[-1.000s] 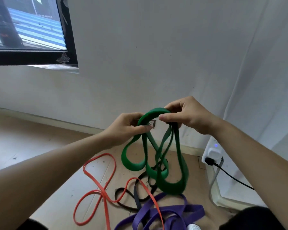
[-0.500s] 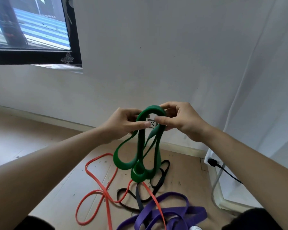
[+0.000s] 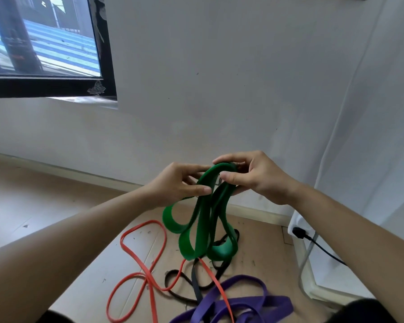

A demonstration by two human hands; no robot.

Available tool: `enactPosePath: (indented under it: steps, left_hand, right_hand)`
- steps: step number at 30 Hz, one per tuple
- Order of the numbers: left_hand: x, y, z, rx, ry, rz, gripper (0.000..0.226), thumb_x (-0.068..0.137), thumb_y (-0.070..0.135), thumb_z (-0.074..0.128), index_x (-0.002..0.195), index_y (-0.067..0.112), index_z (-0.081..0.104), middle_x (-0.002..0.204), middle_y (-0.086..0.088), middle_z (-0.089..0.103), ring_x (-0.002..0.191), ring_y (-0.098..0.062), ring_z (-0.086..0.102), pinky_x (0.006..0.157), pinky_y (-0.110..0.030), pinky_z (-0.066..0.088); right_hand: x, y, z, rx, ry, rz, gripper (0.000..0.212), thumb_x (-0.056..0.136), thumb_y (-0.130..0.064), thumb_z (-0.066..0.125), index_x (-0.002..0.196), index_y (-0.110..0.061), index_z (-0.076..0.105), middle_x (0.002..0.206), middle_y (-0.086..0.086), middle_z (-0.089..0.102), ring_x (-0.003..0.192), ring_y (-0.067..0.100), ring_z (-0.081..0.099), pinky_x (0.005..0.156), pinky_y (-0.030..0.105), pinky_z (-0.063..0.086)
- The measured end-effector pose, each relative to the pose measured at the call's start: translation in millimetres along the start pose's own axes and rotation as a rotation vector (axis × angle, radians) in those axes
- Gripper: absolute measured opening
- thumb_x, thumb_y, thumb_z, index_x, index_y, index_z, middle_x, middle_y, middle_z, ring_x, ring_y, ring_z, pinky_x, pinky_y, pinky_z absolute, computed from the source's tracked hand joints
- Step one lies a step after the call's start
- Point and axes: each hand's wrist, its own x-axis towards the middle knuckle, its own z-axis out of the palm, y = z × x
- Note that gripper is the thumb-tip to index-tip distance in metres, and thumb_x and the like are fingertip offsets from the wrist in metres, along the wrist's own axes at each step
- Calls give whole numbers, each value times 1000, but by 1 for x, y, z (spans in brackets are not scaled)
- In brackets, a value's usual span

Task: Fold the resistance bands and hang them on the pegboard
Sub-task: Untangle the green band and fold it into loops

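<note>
Left hand (image 3: 180,183): fingers curled, thumb tip pressed on the green resistance band (image 3: 203,220) just below its top bend; closed grip on band.
Right hand (image 3: 254,176): index arched over top of same band, thumb pinching from front; closed grip on gathered top. Small pale tag shows betw. the two thumbs, detail too small to read.
Green band: held in air in front of wall, folded into approx. three hanging loops; lowest loops hang above floor items, contact w/ them cannot tell.
Floor (image 3: 44,206): light wood-look boards, scattered small dark specks/debris near the bands.
Orange band (image 3: 147,273): thin, lying on floor in a loose figure-eight, below and left of green one.
Black band (image 3: 196,285): thin, on floor under green loops, crossed by orange strand.
Purple band (image 3: 247,301): wide, heaped at bottom edge, overlapping black one.
Wall (image 3: 219,78): plain white, pale skirting at base.
Window (image 3: 44,43): upper left, black frame, blue-striped surface outside.
White power strip (image 3: 296,223): right, against wall, black plug (image 3: 300,233) inserted, black cable (image 3: 327,251) trailing right.
Pegboard: not seen in view.
</note>
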Motion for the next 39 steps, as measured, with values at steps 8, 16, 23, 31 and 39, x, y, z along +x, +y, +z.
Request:
enactPosePath:
  steps: [8, 16, 23, 31, 39]
  left_hand:
    - [-9, 9, 37, 153, 202, -21, 81, 58, 77, 76, 119, 32, 51, 118, 15, 61, 111, -5, 60, 97, -39, 53]
    - [7, 0, 62, 405, 492, 19, 71, 72, 58, 76, 125, 33, 36, 113, 12, 59, 102, -10, 59, 93, -39, 46]
    - [7, -5, 44, 491, 366, 103, 59, 72, 62, 77, 114, 29, 53, 108, 15, 64, 94, -7, 64, 82, -37, 57]
    - [6, -6, 31, 570, 359, 201, 38, 76, 48, 72, 105, 26, 64, 94, 13, 71, 79, -10, 67, 70, -40, 60]
    - [3, 4, 21, 738, 241, 177, 29, 73, 39, 74, 99, 26, 70, 83, 12, 65, 69, -14, 60, 64, -39, 56]
  right_hand:
    - [3, 6, -3, 122, 254, 8, 26, 90, -7, 73, 116, -8, 70, 93, 17, 75, 84, 32, 77, 74, 51, 63]
    - [2, 1, -1, 232, 324, -19, 25, 90, -5, 71, 116, -6, 70, 99, 18, 74, 87, 28, 76, 72, 45, 64]
    - [-9, 3, -15, 317, 242, 32, 26, 93, 0, 66, 119, 0, 67, 97, 18, 68, 86, 30, 72, 73, 44, 63]
    - [-15, 6, -23, 300, 118, 117, 28, 91, 0, 68, 118, -3, 62, 95, 19, 68, 89, 36, 74, 79, 47, 63]
    - [-15, 5, -7, -1000, -74, -207, 95, 67, -49, 87, 148, -26, 41, 143, -10, 47, 127, 11, 45, 102, 31, 45]
